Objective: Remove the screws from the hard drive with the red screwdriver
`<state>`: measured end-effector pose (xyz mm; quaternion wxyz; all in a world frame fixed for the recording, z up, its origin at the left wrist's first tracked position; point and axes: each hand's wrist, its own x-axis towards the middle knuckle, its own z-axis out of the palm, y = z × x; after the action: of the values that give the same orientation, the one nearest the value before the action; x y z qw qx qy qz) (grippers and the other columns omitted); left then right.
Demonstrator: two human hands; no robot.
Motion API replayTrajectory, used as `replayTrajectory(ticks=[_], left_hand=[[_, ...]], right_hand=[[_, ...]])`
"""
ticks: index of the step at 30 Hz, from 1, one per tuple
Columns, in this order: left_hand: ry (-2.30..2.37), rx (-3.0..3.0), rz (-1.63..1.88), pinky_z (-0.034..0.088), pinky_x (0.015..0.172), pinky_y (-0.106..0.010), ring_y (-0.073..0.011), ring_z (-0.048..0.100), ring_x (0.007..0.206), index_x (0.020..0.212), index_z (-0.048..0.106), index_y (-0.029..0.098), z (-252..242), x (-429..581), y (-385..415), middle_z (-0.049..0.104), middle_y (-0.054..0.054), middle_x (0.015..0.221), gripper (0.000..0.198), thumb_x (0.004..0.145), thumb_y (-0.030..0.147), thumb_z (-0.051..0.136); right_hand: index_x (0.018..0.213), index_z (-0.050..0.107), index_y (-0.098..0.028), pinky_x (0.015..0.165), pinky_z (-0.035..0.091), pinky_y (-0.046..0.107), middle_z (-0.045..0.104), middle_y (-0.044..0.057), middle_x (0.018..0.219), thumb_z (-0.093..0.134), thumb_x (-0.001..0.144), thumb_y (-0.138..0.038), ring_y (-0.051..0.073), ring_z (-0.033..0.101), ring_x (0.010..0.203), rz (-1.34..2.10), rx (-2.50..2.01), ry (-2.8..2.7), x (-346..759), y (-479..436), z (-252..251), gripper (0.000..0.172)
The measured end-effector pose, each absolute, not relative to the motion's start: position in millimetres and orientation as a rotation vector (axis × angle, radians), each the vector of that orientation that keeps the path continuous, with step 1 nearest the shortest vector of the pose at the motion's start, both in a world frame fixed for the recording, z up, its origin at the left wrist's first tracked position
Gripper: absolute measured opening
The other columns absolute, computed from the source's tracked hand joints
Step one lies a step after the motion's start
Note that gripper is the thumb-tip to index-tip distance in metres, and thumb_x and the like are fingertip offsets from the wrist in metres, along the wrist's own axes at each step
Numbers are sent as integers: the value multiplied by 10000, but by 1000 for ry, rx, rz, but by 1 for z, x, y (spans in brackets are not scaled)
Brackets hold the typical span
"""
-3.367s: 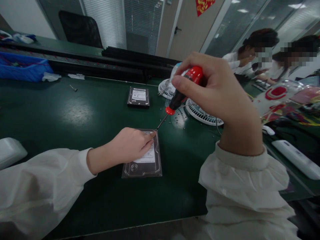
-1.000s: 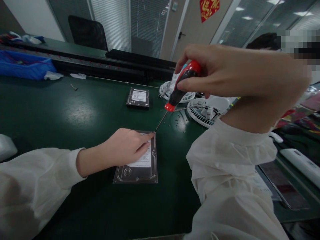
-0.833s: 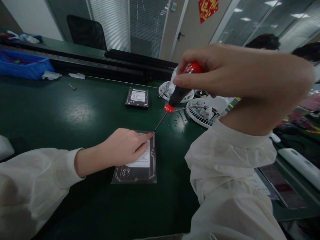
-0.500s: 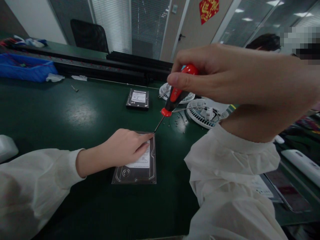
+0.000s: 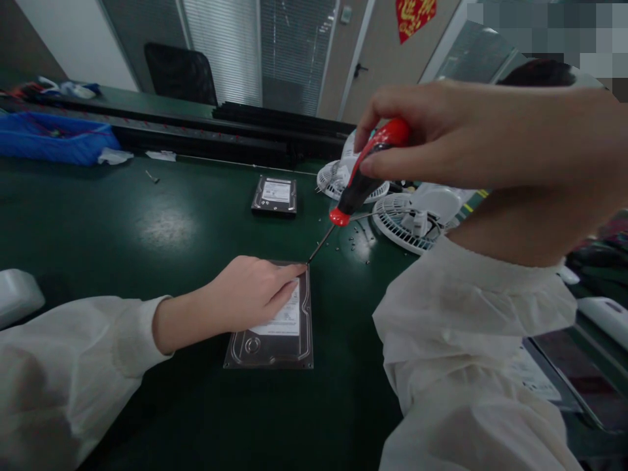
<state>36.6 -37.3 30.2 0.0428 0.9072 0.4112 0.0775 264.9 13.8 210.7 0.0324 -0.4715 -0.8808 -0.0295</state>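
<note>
A hard drive [image 5: 275,353] with a white label lies flat on the green table in front of me. My left hand [image 5: 250,291] rests over its upper part, index finger and thumb stretched out and apart. That index fingertip is right beside the drive's far right corner. Above, my right hand [image 5: 436,140] grips a red and black screwdriver [image 5: 360,180] by the handle. Its thin shaft slants down to the same corner, the tip close against my left fingertip. Whether a screw sits under the tip is hidden.
Farther back lies a second hard drive [image 5: 275,194]. White fan grilles [image 5: 407,222] stand to its right, with several small screws [image 5: 352,243] scattered nearby. A blue bin [image 5: 59,139] is at the far left, a phone [image 5: 583,373] at the right. Another person's head [image 5: 537,72] shows behind.
The whole view has shifted slightly. My right hand has turned on the screwdriver handle, its thumb now lower along it. The screwdriver tip stays at the same corner; my left hand keeps its place.
</note>
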Motion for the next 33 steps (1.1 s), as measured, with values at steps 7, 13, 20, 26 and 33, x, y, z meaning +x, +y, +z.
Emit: replayTrajectory(ticks=[7, 13, 20, 26, 33], left_hand=[[1259, 2774, 248, 509, 608, -310, -204, 713, 704, 1408, 581, 174, 29, 36, -37, 765, -73, 885, 460, 1049, 347, 352], [1258, 2749, 240, 502, 607, -303, -194, 701, 682, 1423, 570, 185, 31, 36, -38, 750, -54, 833, 456, 1040, 344, 380], [1268, 2740, 228, 505, 614, -299, -192, 708, 697, 1432, 565, 201, 31, 37, -36, 761, -56, 863, 460, 1037, 352, 384], [1260, 2740, 241, 506, 610, -298, -199, 717, 715, 1427, 568, 189, 31, 36, -37, 766, -66, 880, 460, 1038, 348, 381], [1239, 2758, 255, 508, 618, -307, -200, 711, 697, 1407, 583, 172, 32, 36, -38, 760, -59, 862, 448, 1032, 331, 396]], right_hand=[[1002, 592, -256, 503, 313, 246, 587, -17, 867, 355, 941, -689, 65, 432, 629, -112, -1454, -2734, 265, 16, 209, 497], [1162, 577, -336, 442, 334, 191, 616, -43, 879, 596, 883, -481, 63, 471, 629, -47, -1319, -2772, 276, 28, 208, 314], [1125, 673, -280, 452, 338, 148, 637, -45, 848, 496, 950, -502, 26, 489, 610, -45, -1192, -2819, 277, 32, 208, 333], [1262, 647, -312, 501, 447, 153, 727, -40, 1042, 480, 917, -608, 61, 638, 727, -189, -1139, -2836, 282, 35, 208, 484], [1331, 614, -326, 493, 460, 103, 742, -50, 999, 520, 882, -480, 52, 665, 714, -106, -1076, -2830, 278, 30, 207, 483]])
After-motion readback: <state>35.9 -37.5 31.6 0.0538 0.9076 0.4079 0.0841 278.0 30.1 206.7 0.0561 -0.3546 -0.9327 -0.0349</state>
